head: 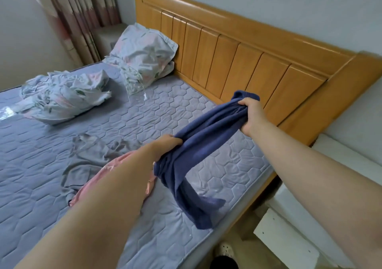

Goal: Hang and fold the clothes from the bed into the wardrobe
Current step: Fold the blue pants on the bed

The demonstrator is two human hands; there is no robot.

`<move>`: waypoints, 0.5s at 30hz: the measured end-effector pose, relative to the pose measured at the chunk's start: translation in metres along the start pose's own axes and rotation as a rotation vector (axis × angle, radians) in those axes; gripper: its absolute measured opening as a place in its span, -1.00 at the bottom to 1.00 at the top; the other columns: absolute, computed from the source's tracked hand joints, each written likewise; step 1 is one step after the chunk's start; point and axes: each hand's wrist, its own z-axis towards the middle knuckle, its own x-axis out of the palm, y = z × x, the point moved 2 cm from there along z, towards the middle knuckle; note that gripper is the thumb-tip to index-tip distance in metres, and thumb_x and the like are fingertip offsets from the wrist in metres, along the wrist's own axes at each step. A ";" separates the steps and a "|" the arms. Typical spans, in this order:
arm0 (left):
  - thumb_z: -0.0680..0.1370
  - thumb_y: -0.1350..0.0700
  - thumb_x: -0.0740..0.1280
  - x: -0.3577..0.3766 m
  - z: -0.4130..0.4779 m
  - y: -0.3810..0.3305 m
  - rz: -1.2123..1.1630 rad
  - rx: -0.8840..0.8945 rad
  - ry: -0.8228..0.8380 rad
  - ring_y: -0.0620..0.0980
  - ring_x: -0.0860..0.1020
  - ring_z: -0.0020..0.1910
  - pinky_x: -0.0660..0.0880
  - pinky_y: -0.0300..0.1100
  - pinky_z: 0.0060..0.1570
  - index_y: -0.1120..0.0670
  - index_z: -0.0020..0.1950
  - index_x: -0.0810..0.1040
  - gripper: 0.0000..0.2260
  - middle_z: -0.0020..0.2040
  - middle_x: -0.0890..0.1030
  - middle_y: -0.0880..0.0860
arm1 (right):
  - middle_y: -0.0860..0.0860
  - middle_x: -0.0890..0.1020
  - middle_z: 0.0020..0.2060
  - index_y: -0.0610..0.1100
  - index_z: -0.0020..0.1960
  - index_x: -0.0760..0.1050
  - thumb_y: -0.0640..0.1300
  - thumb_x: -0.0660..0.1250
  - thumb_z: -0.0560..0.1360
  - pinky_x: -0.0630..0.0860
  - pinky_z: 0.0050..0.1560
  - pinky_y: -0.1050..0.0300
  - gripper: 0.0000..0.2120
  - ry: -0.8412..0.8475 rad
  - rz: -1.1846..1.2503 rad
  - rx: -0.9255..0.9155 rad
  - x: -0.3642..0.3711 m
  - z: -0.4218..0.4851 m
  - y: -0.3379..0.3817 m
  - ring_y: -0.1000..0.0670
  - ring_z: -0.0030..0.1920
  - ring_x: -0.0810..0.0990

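Note:
A dark blue garment (203, 132) is stretched in the air above the bed (62, 144), bunched at both ends. My right hand (253, 116) grips its upper end near the headboard. My left hand (165, 144) grips the lower part, and the loose end (194, 202) hangs down onto the mattress. A grey garment (91, 155) lies crumpled on the mattress to the left. A pink garment (115, 163) lies beside it, partly hidden under my left forearm.
A wooden headboard (237, 57) runs behind the bed. A floral pillow (142, 51) and crumpled floral bedding (62, 97) lie at the far side. White furniture (289, 233) stands to the right of the bed. Curtains (82, 10) hang at the back left.

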 end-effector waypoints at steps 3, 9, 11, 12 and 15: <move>0.56 0.02 0.23 -0.006 0.030 -0.007 0.239 -0.062 -0.002 0.10 0.52 0.00 0.43 -0.08 0.02 0.12 0.10 0.50 -0.79 0.01 0.56 0.10 | -0.12 0.56 -0.14 -0.21 -0.11 0.45 -0.11 0.27 0.48 0.49 0.09 0.02 -0.85 -0.006 -0.088 0.049 -0.004 0.061 -0.022 -0.09 -0.06 0.55; 0.47 -0.07 0.34 0.034 0.116 -0.025 0.356 -0.035 -0.048 0.09 0.51 0.16 0.42 -0.12 0.14 0.01 0.24 0.51 -0.63 0.21 0.55 0.04 | -0.03 0.52 -0.23 -0.08 -0.20 0.43 -0.11 0.28 0.35 0.50 -0.21 0.14 -0.93 -0.084 -0.241 0.033 -0.048 0.188 -0.043 0.02 -0.30 0.49; 0.49 0.04 0.39 0.062 0.142 -0.018 0.242 -0.005 -0.074 0.08 0.42 0.32 0.36 -0.17 0.21 0.01 0.47 0.31 -0.44 0.37 0.44 0.08 | -0.05 0.52 -0.16 -0.10 -0.18 0.39 -0.05 0.31 0.40 0.48 -0.13 0.09 -0.86 -0.144 -0.384 0.108 -0.076 0.238 -0.057 0.00 -0.25 0.51; 0.50 0.08 0.38 0.076 0.153 -0.010 0.233 -0.004 -0.091 0.09 0.38 0.38 0.32 -0.17 0.26 0.03 0.52 0.21 -0.37 0.43 0.37 0.11 | -0.08 0.53 -0.09 -0.13 -0.12 0.37 -0.04 0.30 0.47 0.47 -0.09 0.06 -0.83 -0.174 -0.488 0.155 -0.091 0.264 -0.069 -0.04 -0.16 0.53; 0.53 0.16 0.32 0.115 0.180 0.027 0.278 -0.067 -0.109 0.15 0.35 0.39 0.31 -0.14 0.28 0.14 0.51 0.22 -0.43 0.44 0.34 0.20 | -0.15 0.51 0.08 -0.26 0.20 0.41 -0.03 0.32 0.48 0.43 -0.02 0.02 -0.60 -0.275 -0.790 0.231 -0.129 0.295 -0.108 -0.16 0.09 0.53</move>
